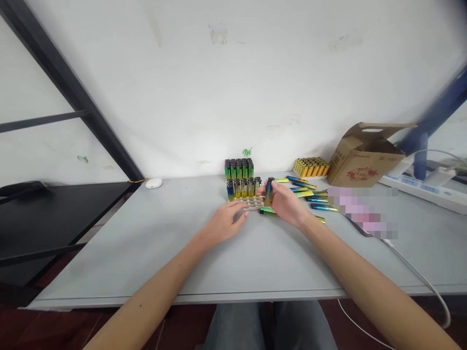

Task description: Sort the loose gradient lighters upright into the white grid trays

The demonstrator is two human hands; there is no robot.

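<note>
The right hand (285, 200) grips a lighter (269, 190), long axis nearly upright, just right of the tray's (252, 202) bare holes on the desk (146, 233); the left hand (226, 219), loosely open, is at their near left.

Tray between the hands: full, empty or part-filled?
Part-filled: lighters stand upright in the far part of the tray, while its near part shows bare.

The one head camera looks from above the person's greyish-blue cloth trouser legs (233, 325) at six o'clock, forward and downward, fairly near, across the pale-grey flat bench (120, 243) toward the flat white wall (182, 87) at twelve.
</note>
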